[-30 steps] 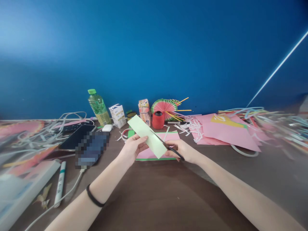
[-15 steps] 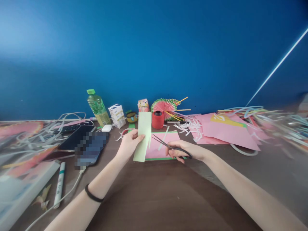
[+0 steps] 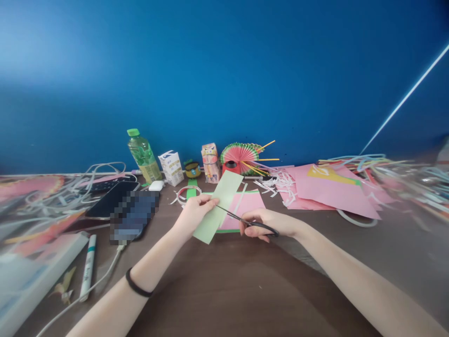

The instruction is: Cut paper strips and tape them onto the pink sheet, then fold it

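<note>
Left grip [image 3: 194, 214], in the head view, pinches the pale green paper [image 3: 228, 186] between thumb and fingers at its left edge; the right grip [image 3: 271, 218] curls round the black handles of the scissors [image 3: 242, 219]. Long, narrow and plain, the paper looks nearly flat and leans, its far end towards one o'clock, its near end towards seven. It is held over the desk [image 3: 245, 281], partly covering a pink sheet [image 3: 255, 202] with green borders at three o'clock. From the paper's middle, the scissors' handles sit at four o'clock, blades almost together and crossing it in view; whether they touch it, I cannot tell.
</note>
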### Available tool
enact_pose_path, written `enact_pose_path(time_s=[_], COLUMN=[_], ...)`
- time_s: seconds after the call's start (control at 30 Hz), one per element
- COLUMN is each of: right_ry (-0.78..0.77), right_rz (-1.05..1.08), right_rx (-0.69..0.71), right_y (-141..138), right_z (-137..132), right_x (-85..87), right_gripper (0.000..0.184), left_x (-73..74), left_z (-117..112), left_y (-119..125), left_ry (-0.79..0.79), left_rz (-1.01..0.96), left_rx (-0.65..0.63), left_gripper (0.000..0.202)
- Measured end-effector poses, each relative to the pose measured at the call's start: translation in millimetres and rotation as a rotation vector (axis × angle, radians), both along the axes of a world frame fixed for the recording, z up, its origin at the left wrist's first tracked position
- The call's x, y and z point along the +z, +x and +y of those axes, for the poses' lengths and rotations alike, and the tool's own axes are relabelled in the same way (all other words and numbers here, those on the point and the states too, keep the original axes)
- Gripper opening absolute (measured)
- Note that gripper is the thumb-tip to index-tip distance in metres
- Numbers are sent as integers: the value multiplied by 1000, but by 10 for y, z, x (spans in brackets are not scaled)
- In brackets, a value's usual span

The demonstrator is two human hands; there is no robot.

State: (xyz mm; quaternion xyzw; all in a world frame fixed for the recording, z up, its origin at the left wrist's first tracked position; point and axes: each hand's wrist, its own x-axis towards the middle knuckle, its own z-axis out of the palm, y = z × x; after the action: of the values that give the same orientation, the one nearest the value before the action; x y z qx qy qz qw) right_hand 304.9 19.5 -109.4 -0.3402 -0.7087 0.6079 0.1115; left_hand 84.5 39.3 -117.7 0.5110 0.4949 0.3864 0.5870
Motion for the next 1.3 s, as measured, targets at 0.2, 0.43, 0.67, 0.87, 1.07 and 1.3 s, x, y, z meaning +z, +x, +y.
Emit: enact_pose_path(time_s=[0.2, 0.43, 0.67, 0.87, 1.07, 1.3], right_ry=[-22, -13, -18, -17, 3, 14], right_rz=[-25, -47, -72, -83, -91, -82], right_rx=[-26, -31, -40, -36, -33, -25], right_y=[4, 4, 2, 7, 15, 25], right_z=[-5, -7, 2, 4, 10, 8], right_x=[-15, 4, 6, 13, -16, -26], right_gripper=[35, 33, 30, 31, 33, 32], left_x=[5, -53, -64, -75, -64, -67], left_z=[-1, 24, 30, 44, 42, 38], left_y=[-3, -15, -36, -53, -48, -54], left_ry=[-122, -152, -186, -184, -176, -167], left_rz=[-110, -203, -197, -176, -170, -175], left_rx=[-7, -28, -46, -64, -78, -85], left_gripper=[22, 28, 27, 28, 27, 27])
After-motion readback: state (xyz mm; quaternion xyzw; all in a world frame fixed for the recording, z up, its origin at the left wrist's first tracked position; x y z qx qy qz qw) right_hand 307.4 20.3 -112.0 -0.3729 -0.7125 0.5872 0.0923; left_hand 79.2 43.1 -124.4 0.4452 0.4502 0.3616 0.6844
